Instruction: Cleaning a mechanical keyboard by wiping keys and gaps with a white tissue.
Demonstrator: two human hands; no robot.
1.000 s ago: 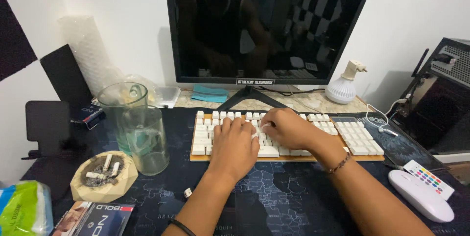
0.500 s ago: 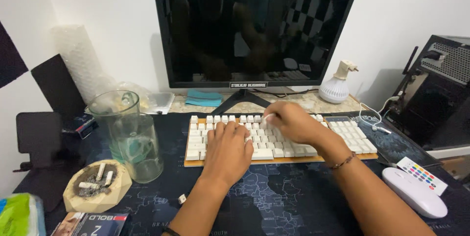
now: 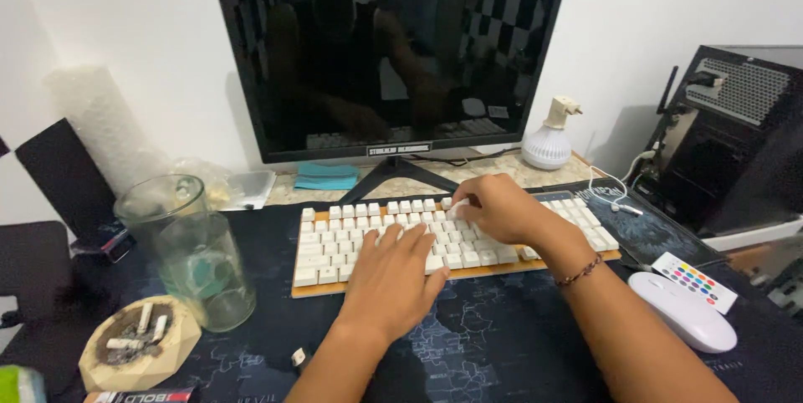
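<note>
Head view, left hand flat on keyboard (white keys), right hand pinching something small.

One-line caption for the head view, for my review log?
Left hand rests on a white keyboard while the right hand presses a small white piece to its top keys.

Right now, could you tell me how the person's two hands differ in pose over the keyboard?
The left hand lies flat, palm down, fingers spread on the keyboard near its front edge. The right hand is curled, fingertips pinching a small white thing, too small to identify, near the back rows. The right wrist wears a beaded bracelet; the left shows none. Both rest on the white keys.
</note>
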